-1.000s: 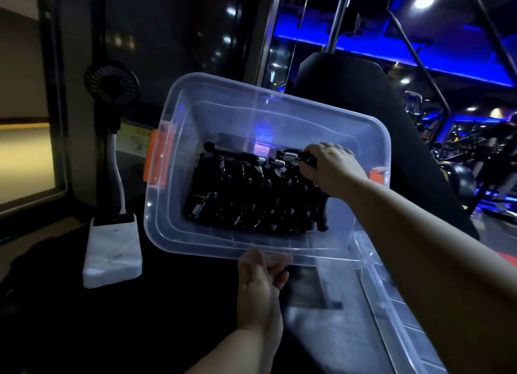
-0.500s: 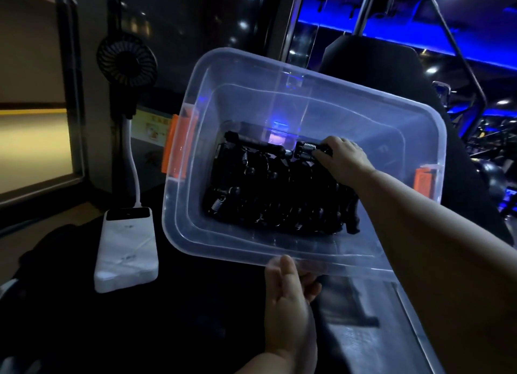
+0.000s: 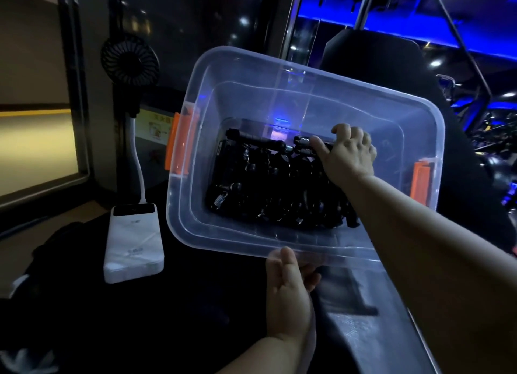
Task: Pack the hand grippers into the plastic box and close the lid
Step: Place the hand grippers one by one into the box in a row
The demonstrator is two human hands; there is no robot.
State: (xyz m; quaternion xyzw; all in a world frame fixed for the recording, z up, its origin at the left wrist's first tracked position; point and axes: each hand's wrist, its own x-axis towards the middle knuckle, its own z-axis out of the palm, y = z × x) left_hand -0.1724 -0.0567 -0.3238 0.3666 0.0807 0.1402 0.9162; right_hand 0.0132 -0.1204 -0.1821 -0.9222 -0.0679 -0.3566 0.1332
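Slippage looks likely: the left hand (image 3: pixel 289 298) pinches the near rim of the tilted plastic box (image 3: pixel 349 78), so its piled hand grippers (image 3: pixel 265 189) could spill. The right hand (image 3: pixel 348 157), inside, grips one of them

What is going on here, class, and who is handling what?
A person is packing black hand grippers into a clear plastic box. The left hand holds the box's near rim, tipping its open top toward the camera. The right hand reaches inside and grips one hand gripper at the back of the packed row. No lid is on the box, and its orange latches are unfastened.
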